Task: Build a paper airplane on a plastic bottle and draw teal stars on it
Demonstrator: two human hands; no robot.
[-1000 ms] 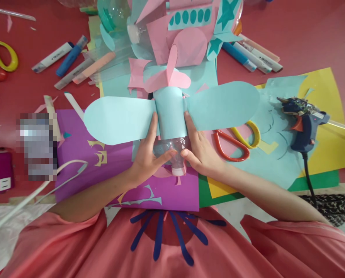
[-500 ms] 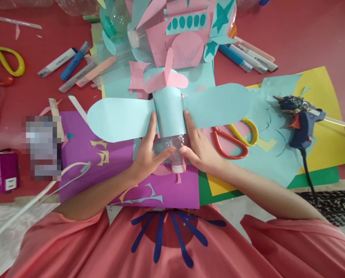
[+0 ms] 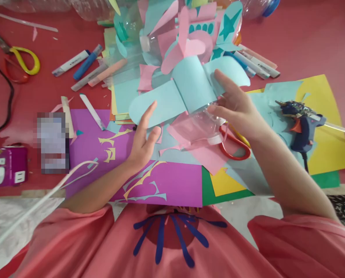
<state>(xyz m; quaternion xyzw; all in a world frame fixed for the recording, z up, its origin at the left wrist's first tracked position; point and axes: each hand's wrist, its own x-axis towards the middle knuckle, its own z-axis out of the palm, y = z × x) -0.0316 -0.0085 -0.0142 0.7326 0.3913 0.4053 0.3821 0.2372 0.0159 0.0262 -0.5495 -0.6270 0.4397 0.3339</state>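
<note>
The bottle plane [image 3: 194, 83] is swinging aslant over the papers [image 3: 178, 181]; the right hand [image 3: 236, 108] is keeping a half-curled grip beside one wing [image 3: 237, 71], the left hand [image 3: 143, 144] hovering open and empty-looking by the other.

right hand [image 3: 242, 112]: holds bottle plane [image 3: 194, 85] | left hand [image 3: 141, 144]: spread, near wing [image 3: 164, 101]

The bare left forearm [image 3: 102, 183] slants from the frame's lower left to the bare left hand [image 3: 140, 148], left of centre, its index finger [image 3: 147, 116] and thumb [image 3: 153, 140] parted, pointing up and right. The bare right forearm [image 3: 291, 166] slants from the lower right to the bare right hand [image 3: 242, 108], bent in a grip, index finger toward the upper left, thumb below.
</note>
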